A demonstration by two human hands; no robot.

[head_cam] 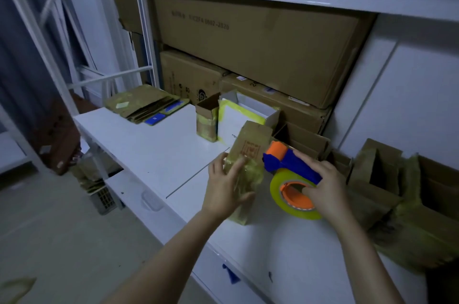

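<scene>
A small brown cardboard box (250, 147) with a red stamp and shiny tape on it lies on the white table (154, 152). My left hand (227, 187) lies on the box's near end, fingers spread over the top and thumb curled round its right side. My right hand (325, 188) grips a tape dispenser (285, 159) with a blue handle and orange roller, carrying a yellowish roll of clear tape (295, 198). The dispenser's front end sits right beside the box's right side.
A small upright open carton (207, 117) and a white box with yellow tape (238, 117) stand behind. Flattened cartons (146, 105) lie at the table's back left. Open cartons (387, 179) crowd the right. Large stacked cartons (260, 48) fill the shelf behind.
</scene>
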